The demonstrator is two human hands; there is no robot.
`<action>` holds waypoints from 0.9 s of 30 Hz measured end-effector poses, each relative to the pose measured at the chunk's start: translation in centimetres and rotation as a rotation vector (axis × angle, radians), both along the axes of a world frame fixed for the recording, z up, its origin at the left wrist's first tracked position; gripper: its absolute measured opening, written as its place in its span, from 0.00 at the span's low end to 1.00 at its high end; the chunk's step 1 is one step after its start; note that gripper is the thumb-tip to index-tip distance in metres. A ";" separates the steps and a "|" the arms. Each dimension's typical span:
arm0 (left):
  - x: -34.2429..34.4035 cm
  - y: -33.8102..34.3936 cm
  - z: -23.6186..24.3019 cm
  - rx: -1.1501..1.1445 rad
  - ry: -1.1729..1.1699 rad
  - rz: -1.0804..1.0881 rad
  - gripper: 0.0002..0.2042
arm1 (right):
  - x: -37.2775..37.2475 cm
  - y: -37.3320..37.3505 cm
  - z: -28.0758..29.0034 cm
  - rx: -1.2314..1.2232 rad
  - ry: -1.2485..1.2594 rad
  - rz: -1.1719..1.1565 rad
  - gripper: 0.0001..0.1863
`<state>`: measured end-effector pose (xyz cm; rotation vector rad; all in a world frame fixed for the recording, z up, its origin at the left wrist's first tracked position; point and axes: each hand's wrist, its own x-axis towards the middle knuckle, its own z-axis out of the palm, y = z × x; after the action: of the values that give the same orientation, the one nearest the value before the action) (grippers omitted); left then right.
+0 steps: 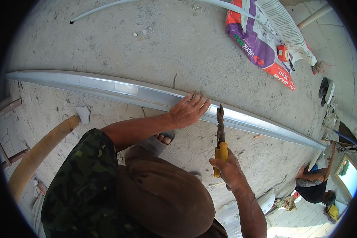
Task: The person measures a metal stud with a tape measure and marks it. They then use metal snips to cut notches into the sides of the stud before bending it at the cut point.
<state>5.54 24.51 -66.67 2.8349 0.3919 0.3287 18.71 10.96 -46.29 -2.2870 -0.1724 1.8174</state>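
A long silver metal channel [136,92] lies across the dusty floor. My left hand [185,113] grips its upper edge near the middle, with fingers curled over it. My right hand [229,170] is closed round the yellow handles of a pair of metal snips [220,133]. The dark blades point up toward the channel just right of my left hand, over or against it; I cannot tell whether they touch it. One of my sandalled feet [164,138] shows below the channel.
A cement-type bag [254,45] with a red tape measure [283,53] lies at upper right, under a pale curved strip [103,8]. A wooden pole [41,152] is at left. Dark footwear [324,90] sits at right. Another person [311,189] crouches near the channel's right end.
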 end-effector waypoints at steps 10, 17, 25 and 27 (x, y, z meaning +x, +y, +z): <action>-0.6 -0.1 0.3 0.066 -0.068 -0.006 0.22 | 0.2 -0.1 1.1 -0.026 0.020 0.034 0.32; -1.2 -0.8 -1.0 0.165 -0.147 -0.019 0.33 | -0.2 -0.9 1.4 -0.041 0.033 0.034 0.35; -1.3 -1.3 -0.3 0.138 -0.180 -0.027 0.22 | -3.2 -6.4 -2.3 0.196 -0.230 0.228 0.38; -1.6 -1.3 -0.4 0.125 -0.173 -0.027 0.22 | -3.7 -6.2 -2.5 0.162 -0.210 0.200 0.39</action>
<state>3.90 23.25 -67.04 2.8994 0.3061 0.6078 14.99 4.76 -48.84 -2.4118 -0.5792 1.5766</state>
